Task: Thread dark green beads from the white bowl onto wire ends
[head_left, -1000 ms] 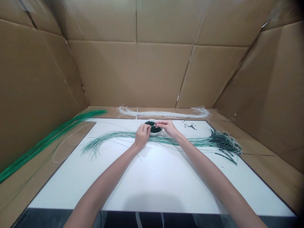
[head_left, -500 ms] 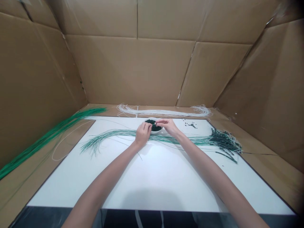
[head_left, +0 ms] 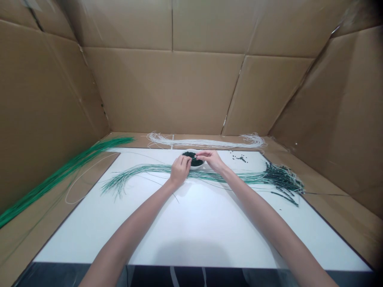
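Observation:
A white bowl (head_left: 198, 168) full of small dark green beads (head_left: 189, 154) stands at the middle of the white board. My left hand (head_left: 180, 169) is over its near left rim, thumb and fingers pinched on what looks like a thin wire; a fine strand runs toward it from the left. At the bowl's right side, my right hand (head_left: 212, 159) pinches with its fingertips close to my left ones. What it holds is too small to name. Below both hands lies a bundle of green wires (head_left: 149, 167), with dark beaded ends (head_left: 281, 177) on the right.
Loose dark beads (head_left: 240, 158) are scattered right of the bowl. Behind it lies a bundle of white strands (head_left: 203, 142). A thick bunch of green wires (head_left: 68, 167) runs along the left. Cardboard walls (head_left: 179, 91) enclose the white board (head_left: 191, 227) at the back and sides.
Both hands stay at the bowl with their fingertips pinched close together. The view has shifted very slightly; nothing else has visibly moved.

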Motion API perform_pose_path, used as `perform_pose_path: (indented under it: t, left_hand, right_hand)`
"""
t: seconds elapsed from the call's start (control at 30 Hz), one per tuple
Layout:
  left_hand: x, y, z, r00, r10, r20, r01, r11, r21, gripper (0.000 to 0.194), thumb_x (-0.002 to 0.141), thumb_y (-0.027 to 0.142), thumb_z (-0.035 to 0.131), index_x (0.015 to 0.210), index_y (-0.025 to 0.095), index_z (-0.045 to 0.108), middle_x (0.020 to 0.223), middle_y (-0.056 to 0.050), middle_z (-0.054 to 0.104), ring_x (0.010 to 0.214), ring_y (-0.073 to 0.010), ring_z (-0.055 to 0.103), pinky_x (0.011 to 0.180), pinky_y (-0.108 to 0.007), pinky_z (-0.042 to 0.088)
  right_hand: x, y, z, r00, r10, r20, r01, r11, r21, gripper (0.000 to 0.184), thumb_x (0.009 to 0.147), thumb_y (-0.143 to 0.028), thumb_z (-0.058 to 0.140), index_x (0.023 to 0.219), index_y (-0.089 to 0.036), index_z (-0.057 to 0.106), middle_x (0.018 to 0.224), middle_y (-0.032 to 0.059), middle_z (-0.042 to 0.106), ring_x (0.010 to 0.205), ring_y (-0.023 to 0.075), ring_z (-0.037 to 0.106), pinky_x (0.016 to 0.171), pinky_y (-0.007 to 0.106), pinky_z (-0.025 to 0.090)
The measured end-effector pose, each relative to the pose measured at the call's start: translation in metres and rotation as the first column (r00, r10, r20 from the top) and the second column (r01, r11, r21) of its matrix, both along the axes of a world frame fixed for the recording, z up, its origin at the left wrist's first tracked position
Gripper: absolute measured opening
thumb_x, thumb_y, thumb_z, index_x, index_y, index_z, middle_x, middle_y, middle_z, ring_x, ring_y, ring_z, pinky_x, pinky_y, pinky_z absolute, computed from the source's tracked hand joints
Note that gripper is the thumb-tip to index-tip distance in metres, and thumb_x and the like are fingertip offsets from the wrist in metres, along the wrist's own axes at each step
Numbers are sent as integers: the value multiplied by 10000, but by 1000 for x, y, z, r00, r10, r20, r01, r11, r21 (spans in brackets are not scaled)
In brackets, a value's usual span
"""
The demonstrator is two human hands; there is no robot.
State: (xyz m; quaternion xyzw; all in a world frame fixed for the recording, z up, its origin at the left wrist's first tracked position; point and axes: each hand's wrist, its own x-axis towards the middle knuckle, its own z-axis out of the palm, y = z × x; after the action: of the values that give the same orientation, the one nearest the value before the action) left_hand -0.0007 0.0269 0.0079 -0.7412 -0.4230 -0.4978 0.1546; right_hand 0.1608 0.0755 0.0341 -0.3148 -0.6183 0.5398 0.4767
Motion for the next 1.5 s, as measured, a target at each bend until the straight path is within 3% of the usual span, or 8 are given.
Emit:
perform_pose_path:
  t: [1.5]
  left_hand:
    - [-1,1,-1,1000,18,3,-18,1000,-19,151,855,214,377,868,151,513,789,-57,534,728,-138,519,670,-254,432]
  right_hand:
    - [2,-3,4,998,-11,56,9,1000,27,215,534,-240,722,735,-172,689,741,27,677,731,159,604,766,318,444]
